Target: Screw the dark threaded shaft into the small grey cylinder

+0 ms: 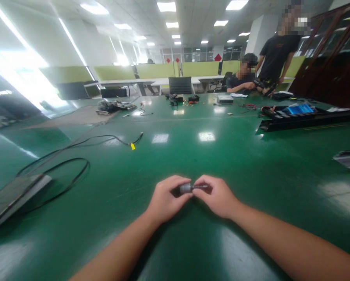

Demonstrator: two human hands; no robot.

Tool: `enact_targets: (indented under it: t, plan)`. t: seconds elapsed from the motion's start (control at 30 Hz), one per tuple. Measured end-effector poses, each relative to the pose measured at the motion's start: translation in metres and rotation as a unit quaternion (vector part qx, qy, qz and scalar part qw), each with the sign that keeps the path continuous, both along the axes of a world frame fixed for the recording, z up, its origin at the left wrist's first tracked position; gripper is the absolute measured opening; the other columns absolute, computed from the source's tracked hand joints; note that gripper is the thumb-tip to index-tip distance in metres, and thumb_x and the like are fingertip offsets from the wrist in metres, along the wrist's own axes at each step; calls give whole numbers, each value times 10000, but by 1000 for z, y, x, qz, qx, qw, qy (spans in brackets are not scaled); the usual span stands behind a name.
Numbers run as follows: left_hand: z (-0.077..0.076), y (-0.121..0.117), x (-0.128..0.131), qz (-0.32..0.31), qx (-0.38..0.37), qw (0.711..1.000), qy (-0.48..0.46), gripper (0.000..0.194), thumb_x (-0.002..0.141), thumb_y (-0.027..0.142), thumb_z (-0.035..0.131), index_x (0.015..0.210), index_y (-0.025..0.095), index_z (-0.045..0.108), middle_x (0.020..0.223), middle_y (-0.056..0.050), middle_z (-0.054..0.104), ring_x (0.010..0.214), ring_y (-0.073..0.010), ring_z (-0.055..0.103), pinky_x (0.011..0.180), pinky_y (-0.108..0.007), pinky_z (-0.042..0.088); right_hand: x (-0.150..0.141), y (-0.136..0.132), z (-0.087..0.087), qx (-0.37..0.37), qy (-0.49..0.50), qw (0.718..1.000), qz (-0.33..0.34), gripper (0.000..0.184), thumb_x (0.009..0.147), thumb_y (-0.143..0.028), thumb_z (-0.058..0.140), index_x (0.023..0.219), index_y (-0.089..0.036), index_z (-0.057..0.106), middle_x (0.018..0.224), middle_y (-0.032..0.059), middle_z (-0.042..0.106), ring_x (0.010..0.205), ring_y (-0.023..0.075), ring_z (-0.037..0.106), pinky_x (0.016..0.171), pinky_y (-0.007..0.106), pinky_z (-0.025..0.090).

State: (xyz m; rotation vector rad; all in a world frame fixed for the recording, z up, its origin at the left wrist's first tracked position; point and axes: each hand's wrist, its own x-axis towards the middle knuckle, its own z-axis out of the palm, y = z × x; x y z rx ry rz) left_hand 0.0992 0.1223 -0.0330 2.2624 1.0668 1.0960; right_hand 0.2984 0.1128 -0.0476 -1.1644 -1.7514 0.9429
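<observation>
Between my hands is a small grey cylinder with a thin dark metal shaft pointing right; its exact kind I cannot make out. My left hand pinches the cylinder between thumb and fingers, and its left end is in the hand's shadow. At the shaft, the thumb and fingertips of my right hand close around the part next to the cylinder. The shaft's tip shows inside the curl of that hand. Both hands are held low over the green tabletop, fingertips almost meeting.
A dark flat device with a black cable lies at left. A yellow tag hangs on another cable. At right is a black rail with blue parts. Two people are at the far right; small black parts lie further back.
</observation>
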Motion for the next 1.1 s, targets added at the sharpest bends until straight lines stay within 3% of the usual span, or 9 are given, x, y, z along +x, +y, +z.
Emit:
enact_targets:
  t: [1.1]
  plan:
    - [-4,1,-2,21,7,1000,3,234,789,274,757,1011,220,708,954,-31,730,865,-175,674,792,-275,517,0,0,-1,-9,8,1000,-11,88,841,-257,657,879,-186,692,800,8,707,726,160,636,667,247,467]
